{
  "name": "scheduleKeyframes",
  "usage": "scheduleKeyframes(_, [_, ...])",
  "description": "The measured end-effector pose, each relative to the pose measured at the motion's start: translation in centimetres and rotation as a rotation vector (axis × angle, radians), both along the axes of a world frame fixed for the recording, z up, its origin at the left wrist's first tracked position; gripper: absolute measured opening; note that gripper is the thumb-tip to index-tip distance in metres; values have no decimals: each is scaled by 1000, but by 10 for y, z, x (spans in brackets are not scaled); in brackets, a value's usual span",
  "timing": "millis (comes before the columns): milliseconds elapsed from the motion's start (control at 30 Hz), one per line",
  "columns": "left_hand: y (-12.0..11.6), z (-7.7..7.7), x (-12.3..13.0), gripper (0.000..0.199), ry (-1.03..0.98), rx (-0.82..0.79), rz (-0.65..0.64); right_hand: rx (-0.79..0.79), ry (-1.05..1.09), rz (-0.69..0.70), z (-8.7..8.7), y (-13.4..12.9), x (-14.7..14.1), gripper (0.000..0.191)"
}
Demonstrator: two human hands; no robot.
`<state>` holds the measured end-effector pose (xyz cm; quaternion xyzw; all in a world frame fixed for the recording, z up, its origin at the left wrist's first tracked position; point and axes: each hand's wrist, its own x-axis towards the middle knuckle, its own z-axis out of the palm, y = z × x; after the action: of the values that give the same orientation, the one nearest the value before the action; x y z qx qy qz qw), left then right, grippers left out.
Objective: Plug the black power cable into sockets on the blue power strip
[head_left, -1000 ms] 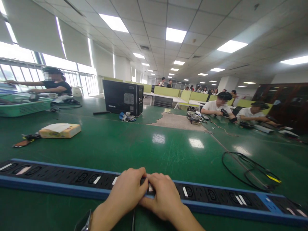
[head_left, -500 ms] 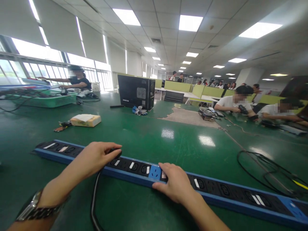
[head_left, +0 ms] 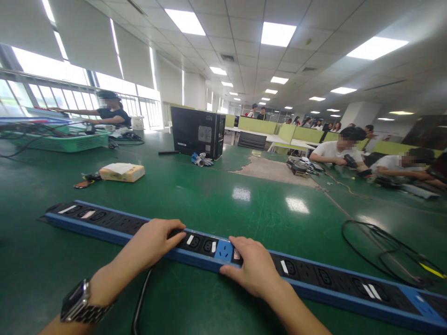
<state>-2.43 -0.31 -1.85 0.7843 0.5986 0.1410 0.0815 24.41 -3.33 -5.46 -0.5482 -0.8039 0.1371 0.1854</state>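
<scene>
Power strip (head_left: 314, 279): long blue-edged black bar lying flat on the green table (head_left: 209, 204), running from 9 o'clock near the left edge to 4 o'clock at the lower right.
Left hand (head_left: 153, 242): at 7 o'clock, curled over a black plug on the strip's sockets, fingers clenched round it; the plug itself is mostly hidden.
Black cable (head_left: 139, 302): drops from under the left hand toward 6 o'clock.
Wristwatch (head_left: 78, 304): metal band on the left wrist.
Right hand (head_left: 254, 267): at 5 o'clock, flat and released, fingers pressing the strip's top just beside a blue socket (head_left: 223, 250).
Cable loop (head_left: 384, 251): black, at 3 o'clock, well apart from the hands.
Tissue box (head_left: 122, 172): at 10 o'clock.
Computer case (head_left: 197, 132): black, upright, at 12 o'clock.
Green basket (head_left: 63, 139): far at 10 o'clock, a person beyond it.
Seated people (head_left: 340, 151): far at 2 o'clock.
</scene>
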Motion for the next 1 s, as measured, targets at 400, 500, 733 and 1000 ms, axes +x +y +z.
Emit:
scheduleKeyframes(400, [7, -6, 4, 29, 34, -32, 16, 17, -27, -20, 3, 1, -1, 70])
scheduleKeyframes(500, [6, -4, 4, 28, 26, -28, 14, 5, -103, -61, 10, 3, -12, 62])
scheduleKeyframes(733, [4, -6, 7, 28, -6, 5, 23, 175, -72, -7, -4, 5, -61, 64])
scheduleKeyframes(1000, [1, 24, -15, 43, -105, 122, 160, 251, -162, 25, -15, 9, -61, 60])
